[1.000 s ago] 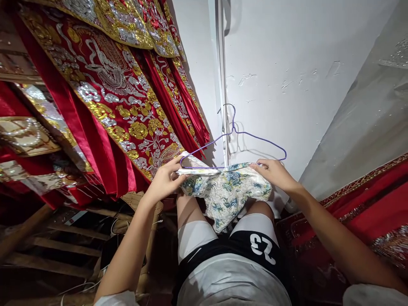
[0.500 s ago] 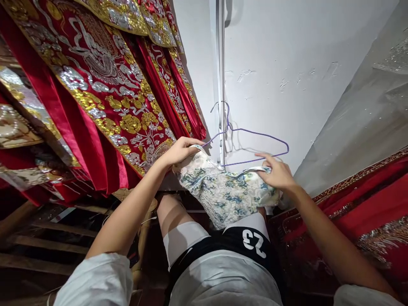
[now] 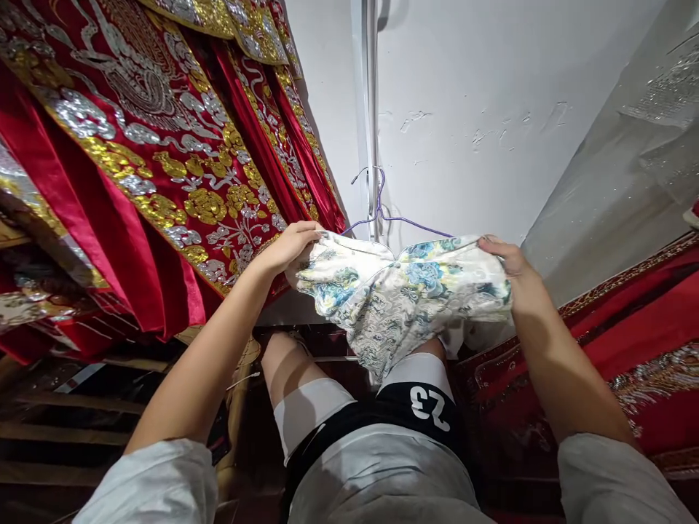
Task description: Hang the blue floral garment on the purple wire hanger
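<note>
A white floral top (image 3: pixel 396 291) with blue and yellow flowers is spread out between my two hands, in front of my thighs. My left hand (image 3: pixel 292 246) pinches its upper left corner. At the upper right corner, my right hand (image 3: pixel 505 258) grips the cloth with thumb and fingers. A purple wire hanger (image 3: pixel 407 220) hangs behind the top edge. Its hook and shoulders show, while its lower bar is hidden by the cloth. Whether the hanger's ends lie inside the top, I cannot tell.
Red cloth with gold and silver embroidery (image 3: pixel 202 182) hangs close on the left. A metal upright (image 3: pixel 367 131) runs down the white wall (image 3: pixel 464 87). Wooden slats (image 3: pixel 65 433) lie at lower left. More red embroidered cloth (image 3: pixel 644 349) and clear plastic sheeting (image 3: pixel 611 167) are on the right.
My right hand has moved right and up, taking hold of the top's outer corner. The cloth is now stretched wider and covers the hanger's lower bar and right end.
</note>
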A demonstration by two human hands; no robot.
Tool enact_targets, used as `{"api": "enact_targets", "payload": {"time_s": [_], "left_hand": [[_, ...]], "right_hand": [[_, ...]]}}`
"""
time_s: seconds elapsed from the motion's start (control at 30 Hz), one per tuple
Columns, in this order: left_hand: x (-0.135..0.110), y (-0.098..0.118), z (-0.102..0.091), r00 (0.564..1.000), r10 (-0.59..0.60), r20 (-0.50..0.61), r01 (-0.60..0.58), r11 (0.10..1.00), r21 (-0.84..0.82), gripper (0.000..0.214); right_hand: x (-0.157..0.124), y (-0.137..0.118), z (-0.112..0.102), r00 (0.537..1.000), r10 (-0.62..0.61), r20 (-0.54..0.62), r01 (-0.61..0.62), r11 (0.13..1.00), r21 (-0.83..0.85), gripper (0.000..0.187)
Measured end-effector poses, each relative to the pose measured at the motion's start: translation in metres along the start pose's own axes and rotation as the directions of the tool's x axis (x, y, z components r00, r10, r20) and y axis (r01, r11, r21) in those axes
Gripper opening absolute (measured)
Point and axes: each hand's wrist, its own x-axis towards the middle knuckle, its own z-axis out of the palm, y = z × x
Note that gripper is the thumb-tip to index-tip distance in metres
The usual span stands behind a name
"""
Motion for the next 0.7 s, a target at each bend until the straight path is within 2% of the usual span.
{"api": "enact_targets", "payload": {"time_s": [0.07,0.13,0.23,0.3,0.4,0.47,0.57,0.7], "left_hand": [[0.007,-0.005,0.006,0.999,-0.031,-0.037,0.033,0.999,0.037,0.012],[0.009,-0.007,0.012,0.989,-0.001,-0.149,0.012,0.997,0.072,0.022],[-0.001,-0.005,0.013,0.955,0.109,-0.276,-0.086,0.992,0.095,0.021],[-0.014,0.001,0.010,0.948,0.184,-0.258,-0.162,0.981,0.107,0.014],[-0.035,0.016,0.009,0.949,0.281,-0.142,-0.246,0.943,0.222,0.022],[-0.040,0.028,0.013,0.934,0.348,-0.084,-0.304,0.895,0.327,0.026],[-0.027,0.048,0.022,0.906,0.420,-0.054,-0.363,0.836,0.412,0.025],[0.006,0.068,0.036,0.880,0.473,-0.036,-0.399,0.778,0.485,0.024]], "right_hand": [[0.005,-0.012,0.021,0.990,0.117,0.074,-0.126,0.985,0.119,0.044],[0.010,-0.020,0.041,0.966,0.198,0.168,-0.222,0.964,0.143,0.044],[0.013,-0.024,0.051,0.955,0.205,0.212,-0.232,0.967,0.108,0.047],[0.007,-0.021,0.042,0.968,0.183,0.171,-0.202,0.974,0.102,0.050],[-0.007,-0.018,0.026,0.973,0.172,0.151,-0.186,0.979,0.085,0.050],[-0.015,-0.020,0.022,0.975,0.161,0.152,-0.175,0.981,0.080,0.050],[-0.023,-0.031,0.028,0.991,0.111,0.069,-0.119,0.983,0.137,0.051],[-0.035,-0.041,0.031,0.994,0.079,-0.075,-0.064,0.981,0.182,0.045]]}}
